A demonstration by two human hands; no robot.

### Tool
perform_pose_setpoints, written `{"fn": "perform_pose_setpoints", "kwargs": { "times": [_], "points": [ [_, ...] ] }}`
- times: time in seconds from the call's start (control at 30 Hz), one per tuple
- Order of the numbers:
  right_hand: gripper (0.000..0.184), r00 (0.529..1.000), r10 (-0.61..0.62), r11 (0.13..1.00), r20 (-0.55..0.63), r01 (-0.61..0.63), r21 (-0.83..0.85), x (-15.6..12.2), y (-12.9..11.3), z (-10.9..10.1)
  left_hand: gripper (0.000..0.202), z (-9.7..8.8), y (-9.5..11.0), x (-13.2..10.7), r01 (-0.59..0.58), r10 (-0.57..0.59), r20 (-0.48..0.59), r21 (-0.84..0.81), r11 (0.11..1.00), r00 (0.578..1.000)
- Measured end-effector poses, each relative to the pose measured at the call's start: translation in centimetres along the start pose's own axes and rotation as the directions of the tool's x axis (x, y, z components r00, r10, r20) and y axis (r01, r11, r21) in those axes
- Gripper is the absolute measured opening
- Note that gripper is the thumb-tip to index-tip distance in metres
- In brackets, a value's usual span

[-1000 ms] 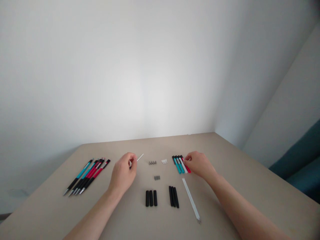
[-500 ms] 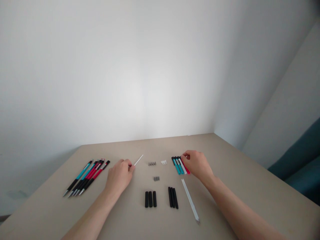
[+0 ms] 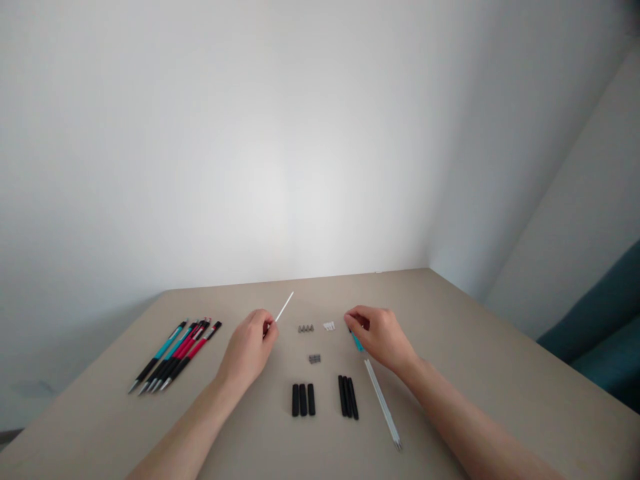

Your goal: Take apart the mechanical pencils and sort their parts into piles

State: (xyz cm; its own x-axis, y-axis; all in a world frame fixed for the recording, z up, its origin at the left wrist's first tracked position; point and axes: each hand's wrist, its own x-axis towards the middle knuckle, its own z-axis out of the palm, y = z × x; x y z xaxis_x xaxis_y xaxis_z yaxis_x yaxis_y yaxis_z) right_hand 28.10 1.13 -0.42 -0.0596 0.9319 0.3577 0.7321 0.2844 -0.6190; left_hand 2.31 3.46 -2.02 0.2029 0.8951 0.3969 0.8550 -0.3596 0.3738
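Note:
My left hand is closed in a pinch on a thin white refill rod that points up and to the right. My right hand is curled over the row of short pen barrels; only a teal barrel shows under its fingers, and the hand hides the rest of the row. Between the hands lie a few small metal tips, small white caps and a little spring cluster.
Several assembled teal and red pens lie at the left of the beige table. Two sets of three black grip sleeves and a pair of white refills lie nearer to me. A white wall stands behind the table.
My left hand lifted the white rod and tilted it more upright. My right hand slid left over the barrel row, covering the white and red barrels.

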Motion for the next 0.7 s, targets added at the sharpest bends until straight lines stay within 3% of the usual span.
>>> {"fn": "perform_pose_setpoints", "kwargs": {
  "times": [0.07,0.13,0.23,0.3,0.37,0.47,0.6,0.7],
  "points": [
    [0.024,0.999,-0.03,0.992,0.039,0.025,0.123,-0.2,-0.4,0.1,0.012,-0.3,0.8,-0.3,-0.161,0.149,-0.084,-0.163,0.973,0.985],
    [0.026,0.989,-0.019,0.941,0.143,-0.031,0.336,-0.4,-0.7,0.4,0.013,-0.5,1.8,-0.7,-0.288,0.279,-0.071,-0.245,0.926,0.958],
    [0.037,0.937,-0.02,0.72,0.348,-0.228,0.656,-0.6,-1.0,1.2,0.013,-0.5,2.9,-1.4,-0.358,0.383,0.026,-0.306,0.882,0.923],
    [0.037,0.918,-0.021,0.587,0.396,-0.309,0.748,-0.7,-1.0,1.7,0.013,-0.5,3.2,-1.7,-0.363,0.416,0.087,-0.348,0.864,0.905],
    [0.034,0.921,-0.003,0.531,0.389,-0.329,0.781,-0.7,-1.0,2.1,0.012,-0.3,3.3,-1.8,-0.35,0.422,0.12,-0.384,0.854,0.899],
    [0.033,0.935,0.029,0.519,0.354,-0.317,0.794,-0.6,-1.1,2.3,0.011,-0.3,3.3,-1.8,-0.326,0.406,0.129,-0.406,0.854,0.905],
    [0.032,0.965,0.128,0.465,0.231,-0.264,0.845,-0.4,-1.1,2.1,0.012,-0.4,3.2,-1.7,-0.307,0.39,0.125,-0.419,0.854,0.912],
    [0.034,0.962,0.236,0.406,0.137,-0.226,0.885,0.0,-1.0,1.8,0.013,-0.5,3.2,-1.7,-0.303,0.384,0.121,-0.42,0.855,0.916]
  ]
}}
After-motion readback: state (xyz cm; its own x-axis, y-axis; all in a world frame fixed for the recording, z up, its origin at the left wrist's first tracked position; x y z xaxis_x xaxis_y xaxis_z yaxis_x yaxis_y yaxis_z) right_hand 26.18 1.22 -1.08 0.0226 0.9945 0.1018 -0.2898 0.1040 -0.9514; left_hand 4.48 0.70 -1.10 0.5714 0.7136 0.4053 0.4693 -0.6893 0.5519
